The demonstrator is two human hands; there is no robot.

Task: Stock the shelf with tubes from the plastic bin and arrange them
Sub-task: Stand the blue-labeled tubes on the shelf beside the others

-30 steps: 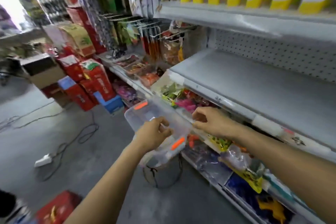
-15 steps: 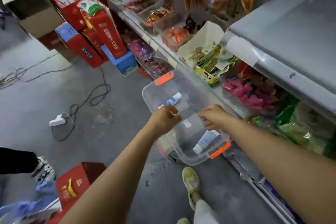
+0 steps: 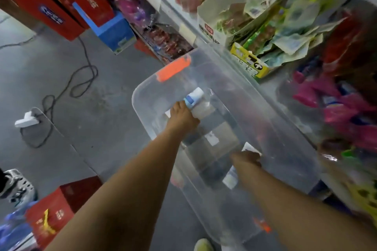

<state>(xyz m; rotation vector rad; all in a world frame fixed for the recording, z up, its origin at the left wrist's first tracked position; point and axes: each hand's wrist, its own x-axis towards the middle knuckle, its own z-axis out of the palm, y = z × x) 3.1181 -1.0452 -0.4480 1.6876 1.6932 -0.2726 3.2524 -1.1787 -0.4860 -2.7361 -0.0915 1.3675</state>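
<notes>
A clear plastic bin (image 3: 271, 108) with orange latches stands beside the lower shelves, and both my arms reach down into it. My left hand (image 3: 181, 117) grips a white and blue tube (image 3: 194, 98) near the bin's far end. My right hand (image 3: 246, 159) is down at a second white tube (image 3: 231, 177) near the bin's near end, its fingers curled on the tube's upper end. Motion blur softens both hands.
Shelves at the right hold snack packets (image 3: 285, 32) and pink bags (image 3: 336, 106). Red cartons (image 3: 61, 0) and a blue box (image 3: 116, 30) stand on the grey floor, with a cable and white power strip (image 3: 26, 120). A red box (image 3: 53, 208) lies near my feet.
The view tilted down from the empty shelf to the bin. Both hands left the bin's rim and went inside; the left took hold of a tube, the right reached the other.
</notes>
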